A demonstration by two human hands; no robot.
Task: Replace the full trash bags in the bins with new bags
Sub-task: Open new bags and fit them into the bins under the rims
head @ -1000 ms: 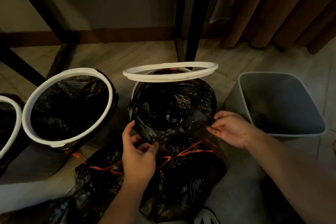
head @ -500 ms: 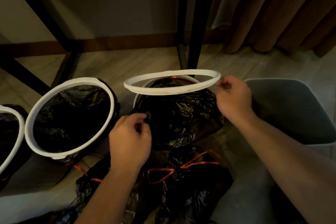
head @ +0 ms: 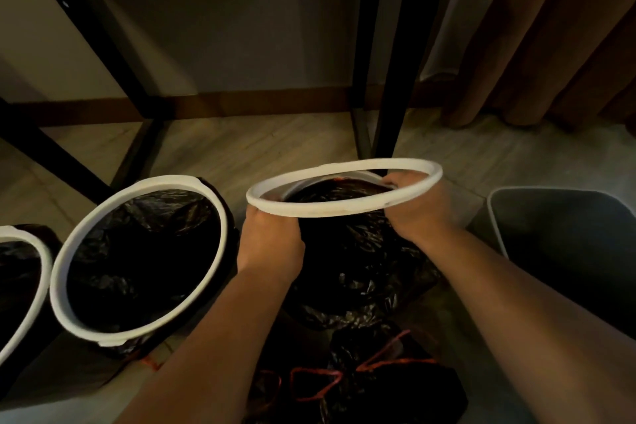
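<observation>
Now left hand (head: 272, 244) and right hand (head: 416, 208) grip the thin white ring (head: 330, 213) (tilted) over the black bag (head: 361, 251).

A white ring (head: 327, 213) hangs tilted at centre, right side higher, above a crumpled black bag (head: 361, 251). At 9 o'clock stands a lined round bin (head: 165, 182), at 3 o'clock a bare grey bin (head: 550, 190), and at 6 o'clock a red-tied full bag (head: 361, 389).
</observation>
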